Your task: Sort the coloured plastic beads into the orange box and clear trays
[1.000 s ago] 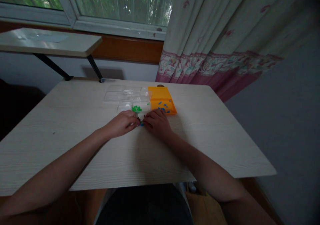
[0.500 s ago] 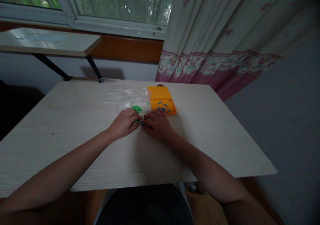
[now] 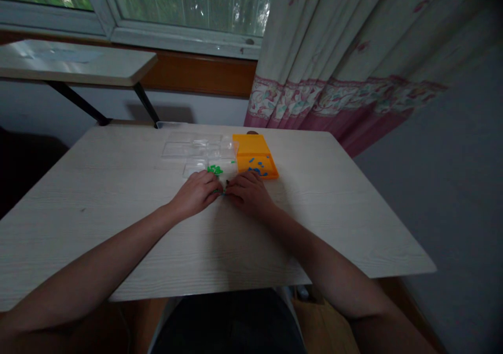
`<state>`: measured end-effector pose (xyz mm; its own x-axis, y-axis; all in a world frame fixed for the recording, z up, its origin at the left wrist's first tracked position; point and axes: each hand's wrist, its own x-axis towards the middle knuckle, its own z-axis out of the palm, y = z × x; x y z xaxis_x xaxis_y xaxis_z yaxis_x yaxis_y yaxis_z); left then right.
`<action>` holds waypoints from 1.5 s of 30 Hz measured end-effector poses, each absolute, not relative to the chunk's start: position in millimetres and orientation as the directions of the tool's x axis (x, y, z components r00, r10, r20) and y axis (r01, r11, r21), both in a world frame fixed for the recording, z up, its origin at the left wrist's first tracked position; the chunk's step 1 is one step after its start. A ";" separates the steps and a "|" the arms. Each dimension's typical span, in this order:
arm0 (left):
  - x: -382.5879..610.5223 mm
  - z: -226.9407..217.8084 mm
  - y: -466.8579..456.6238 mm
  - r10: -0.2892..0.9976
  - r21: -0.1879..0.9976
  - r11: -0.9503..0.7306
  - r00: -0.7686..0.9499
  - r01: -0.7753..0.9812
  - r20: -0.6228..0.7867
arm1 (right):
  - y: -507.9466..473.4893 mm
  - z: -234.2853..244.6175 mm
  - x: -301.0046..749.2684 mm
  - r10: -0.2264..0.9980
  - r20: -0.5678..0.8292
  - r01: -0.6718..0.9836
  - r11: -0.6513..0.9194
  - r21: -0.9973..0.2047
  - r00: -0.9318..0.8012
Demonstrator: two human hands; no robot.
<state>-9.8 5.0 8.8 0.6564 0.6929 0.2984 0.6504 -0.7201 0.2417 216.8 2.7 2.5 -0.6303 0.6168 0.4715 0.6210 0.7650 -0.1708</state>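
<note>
My left hand [image 3: 198, 190] is closed in a pinch, with a bit of a small green piece [image 3: 216, 191] showing at its fingertips. Facing it, my right hand [image 3: 250, 192] also has its fingers pinched together; what they grip is too small and covered to make out. The fingertips of both hands nearly meet low over the table. Just beyond my left hand, several small green pieces [image 3: 214, 169] lie in a clear plastic tray [image 3: 190, 169]. Past my right hand, several small blue pieces [image 3: 257, 164] lie in an orange box [image 3: 272, 173].
A clear divided plastic tray [image 3: 176, 150] lies behind the green pieces, against the orange box. The pale wooden table [image 3: 334, 218] carries everything. A raised shelf [image 3: 98, 68] stands at the back left, and a curtain [image 3: 314, 71] hangs behind on the right.
Both hands keep nearly the same place. The fingertips have shifted slightly, and the blue bit seen by my right fingertips no longer shows clearly.
</note>
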 end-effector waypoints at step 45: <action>-31.2 14.5 18.3 0.613 0.260 -0.779 0.608 0.570 0.505 | 36.9 -6.4 254.8 0.779 0.625 0.779 0.424 -0.463 -0.052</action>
<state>-31.2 18.3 14.5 0.6077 0.6129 0.5051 0.5703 -0.7793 0.2597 254.8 36.9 -6.4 -0.0522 0.7789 0.6250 0.7787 0.4236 -0.4628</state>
